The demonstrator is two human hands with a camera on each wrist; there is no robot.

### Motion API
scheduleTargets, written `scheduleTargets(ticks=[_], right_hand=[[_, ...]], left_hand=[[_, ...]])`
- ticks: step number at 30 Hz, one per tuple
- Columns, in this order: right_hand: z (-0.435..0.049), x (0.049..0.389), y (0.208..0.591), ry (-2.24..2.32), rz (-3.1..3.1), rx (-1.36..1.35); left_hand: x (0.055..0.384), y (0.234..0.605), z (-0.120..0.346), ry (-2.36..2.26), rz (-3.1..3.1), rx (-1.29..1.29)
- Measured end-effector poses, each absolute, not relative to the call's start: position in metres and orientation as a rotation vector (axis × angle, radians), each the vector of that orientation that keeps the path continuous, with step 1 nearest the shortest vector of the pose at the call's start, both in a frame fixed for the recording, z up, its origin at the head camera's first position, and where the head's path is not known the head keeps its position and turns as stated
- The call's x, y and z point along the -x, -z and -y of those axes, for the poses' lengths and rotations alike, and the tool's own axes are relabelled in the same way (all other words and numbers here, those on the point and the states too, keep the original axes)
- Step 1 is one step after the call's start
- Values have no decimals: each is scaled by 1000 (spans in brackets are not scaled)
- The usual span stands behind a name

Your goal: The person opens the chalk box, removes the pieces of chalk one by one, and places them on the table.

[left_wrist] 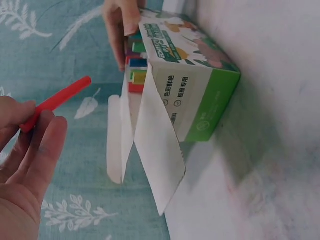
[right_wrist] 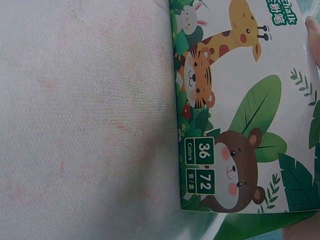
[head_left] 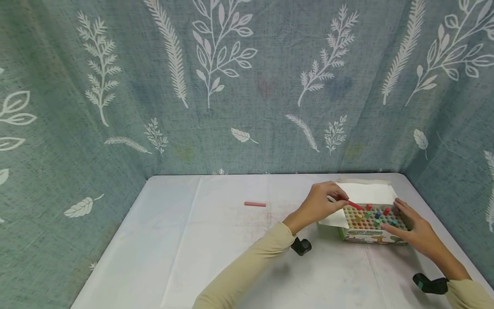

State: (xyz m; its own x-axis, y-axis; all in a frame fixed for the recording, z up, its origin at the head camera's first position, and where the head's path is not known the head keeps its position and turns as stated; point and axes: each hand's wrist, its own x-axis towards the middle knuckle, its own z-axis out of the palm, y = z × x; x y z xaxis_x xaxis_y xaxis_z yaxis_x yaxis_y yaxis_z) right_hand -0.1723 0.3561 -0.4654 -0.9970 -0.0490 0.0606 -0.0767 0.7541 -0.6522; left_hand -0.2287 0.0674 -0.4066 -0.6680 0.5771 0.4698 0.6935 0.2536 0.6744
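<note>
Sleeves [head_left: 247, 268], beige, reaching forward over white surface [head_left: 185, 249] marked with faint coloured smears; black wrist cameras [head_left: 430, 284] at both wrists.

Next, chalk box [head_left: 370, 237], standing near right edge of surface, toward far right corner. Near face printed with giraffe, tiger, bear and rabbit, plus "36 Colors" and "72"; green band on left end face. Right hand [head_left: 414, 227] gripping right end of box, thumb along near top edge, fingers around toward far right corner of box.

Inside box, perforated insert [head_left: 350, 222] with many holes vacant. Upright chalk sticks [head_left: 378, 215] in some holes: red, yellow, green, blue, teal.

Red chalk stick [left_wrist: 62, 100] held tilted above left far part of box, apart from flaps in left wrist view. Left hand [head_left: 324, 199] pinching its end between thumb and fingers.

Left flap [head_left: 335, 219] folded outward, past left edge of box; back flap [head_left: 364, 193] raised behind, toward far edge of surface.

Pink chalk stick [head_left: 255, 204] lying near far edge of surface, roughly midway between far corners, well apart from box.

Beyond far edge, grey-green curtain [head_left: 270, 64] with white leaf prints.
</note>
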Motion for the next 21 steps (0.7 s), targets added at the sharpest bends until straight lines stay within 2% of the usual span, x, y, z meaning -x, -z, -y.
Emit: scheduleTargets(ticks=[7,21], right_hand=[[-358,170,467,-1097,2906,-98],[-357,172,467,-1090,2892,-108]], left_hand=[[224,405,-53,1602,2373,1139],[216,403,-16,1750,2329,1000]])
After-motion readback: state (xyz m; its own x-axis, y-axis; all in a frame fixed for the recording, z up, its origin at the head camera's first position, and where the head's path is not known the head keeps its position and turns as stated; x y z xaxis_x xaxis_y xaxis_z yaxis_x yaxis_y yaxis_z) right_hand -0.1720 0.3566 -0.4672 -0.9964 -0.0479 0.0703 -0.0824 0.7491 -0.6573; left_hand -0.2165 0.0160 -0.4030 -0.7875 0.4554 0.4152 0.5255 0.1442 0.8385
